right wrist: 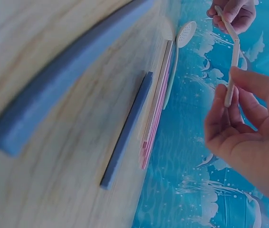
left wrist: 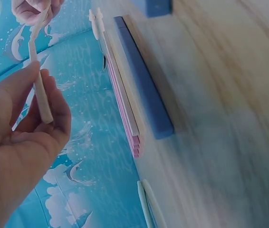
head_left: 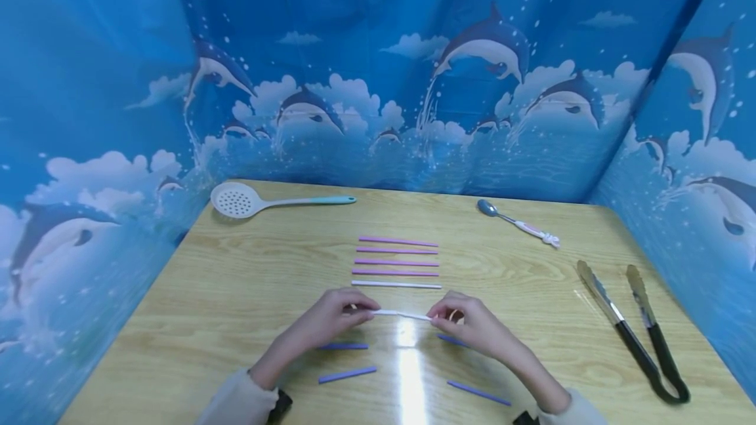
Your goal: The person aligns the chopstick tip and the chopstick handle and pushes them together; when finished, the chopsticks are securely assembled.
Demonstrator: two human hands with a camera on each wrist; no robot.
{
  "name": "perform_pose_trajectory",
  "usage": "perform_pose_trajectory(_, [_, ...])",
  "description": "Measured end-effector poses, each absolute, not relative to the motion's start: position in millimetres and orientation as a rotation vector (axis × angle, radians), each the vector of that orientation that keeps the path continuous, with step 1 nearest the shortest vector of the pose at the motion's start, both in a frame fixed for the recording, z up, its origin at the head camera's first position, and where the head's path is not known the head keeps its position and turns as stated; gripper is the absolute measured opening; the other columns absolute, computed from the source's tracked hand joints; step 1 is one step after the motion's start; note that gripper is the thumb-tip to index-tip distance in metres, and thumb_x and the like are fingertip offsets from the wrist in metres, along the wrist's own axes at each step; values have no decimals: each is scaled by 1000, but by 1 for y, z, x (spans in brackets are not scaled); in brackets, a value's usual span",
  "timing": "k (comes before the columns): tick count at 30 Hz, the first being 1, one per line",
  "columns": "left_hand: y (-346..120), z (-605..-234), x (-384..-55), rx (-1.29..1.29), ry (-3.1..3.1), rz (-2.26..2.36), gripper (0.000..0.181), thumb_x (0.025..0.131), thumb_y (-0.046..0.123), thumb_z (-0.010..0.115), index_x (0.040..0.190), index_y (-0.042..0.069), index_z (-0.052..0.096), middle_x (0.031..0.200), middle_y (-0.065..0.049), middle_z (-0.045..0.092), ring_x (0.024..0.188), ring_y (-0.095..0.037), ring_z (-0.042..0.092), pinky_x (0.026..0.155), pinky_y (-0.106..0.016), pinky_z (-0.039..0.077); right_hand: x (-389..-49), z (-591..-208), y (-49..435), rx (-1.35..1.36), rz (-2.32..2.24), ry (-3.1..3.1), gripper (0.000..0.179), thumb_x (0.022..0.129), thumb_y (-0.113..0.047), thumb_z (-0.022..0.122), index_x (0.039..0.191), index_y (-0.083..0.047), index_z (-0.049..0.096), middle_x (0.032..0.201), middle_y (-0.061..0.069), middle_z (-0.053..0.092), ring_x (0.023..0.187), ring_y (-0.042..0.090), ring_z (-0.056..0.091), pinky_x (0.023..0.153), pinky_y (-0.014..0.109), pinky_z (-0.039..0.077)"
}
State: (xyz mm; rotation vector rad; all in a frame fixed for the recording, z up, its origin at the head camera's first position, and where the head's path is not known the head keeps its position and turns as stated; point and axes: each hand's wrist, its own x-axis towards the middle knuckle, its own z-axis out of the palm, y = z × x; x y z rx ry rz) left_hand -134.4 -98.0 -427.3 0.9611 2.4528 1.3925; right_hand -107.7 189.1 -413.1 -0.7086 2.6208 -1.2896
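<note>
My left hand point(head_left: 335, 313) and right hand point(head_left: 469, 323) each pinch one end of a thin white stick point(head_left: 386, 312) between thumb and fingers. The stick is held above the table, and it has a sharp kink near its middle, plain in both wrist views. Short blue-violet sticks lie on the tabletop beneath my hands: a left one point(head_left: 347, 374) with another just above it, and a right one point(head_left: 478, 393) with another partly hidden by my right hand. Beyond my hands a second white stick point(head_left: 396, 284) lies straight, in line with several pink sticks point(head_left: 397, 262).
A slotted skimmer point(head_left: 235, 201) with a turquoise handle rests at the table's back left. Toward the back right is a spoon point(head_left: 514, 220) with a decorated handle. Black-handled tongs point(head_left: 634, 340) lie spread at the right. A dolphin-print curtain point(head_left: 366, 51) hangs around the wooden table point(head_left: 236, 281).
</note>
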Motion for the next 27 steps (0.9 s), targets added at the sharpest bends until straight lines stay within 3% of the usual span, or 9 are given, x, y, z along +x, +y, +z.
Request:
perform_pose_trajectory(10, [-97, -434, -133, 1110, 2416, 1546, 16, 90, 7, 63, 103, -1, 69, 97, -11, 69, 84, -14, 67, 77, -22, 56, -105, -416, 181, -780, -1457, 2704, 12, 88, -12, 67, 95, -3, 72, 87, 2, 67, 73, 1, 57, 63, 20, 53])
perform_pose_trajectory(18, [-95, -434, -129, 915, 2399, 1587, 23, 92, 15, 63, 107, -1, 68, 102, -16, 68, 84, -16, 68, 72, -21, 56, -103, -420, 173, -791, -1607, 2728, 7, 88, -4, 65, 92, -1, 69, 80, -3, 61, 68, -1, 52, 55, 18, 47])
perform_pose_trajectory(23, [-94, -433, -130, 918, 2412, 1596, 24, 93, 18, 61, 105, -1, 69, 92, -11, 71, 75, -24, 67, 65, -22, 55, -102, -417, 171, -805, -1628, 2731, 7, 88, -1, 63, 93, 1, 67, 78, -2, 58, 65, -1, 48, 53, 18, 46])
perform_pose_trajectory(27, [-94, -431, -130, 1032, 2459, 1610, 20, 92, 15, 62, 103, -1, 70, 87, -10, 71, 67, -15, 64, 59, -21, 54, -101, -414, 171, -824, -1633, 2723, 7, 88, 1, 63, 94, 1, 66, 75, -4, 54, 62, -2, 44, 49, 17, 42])
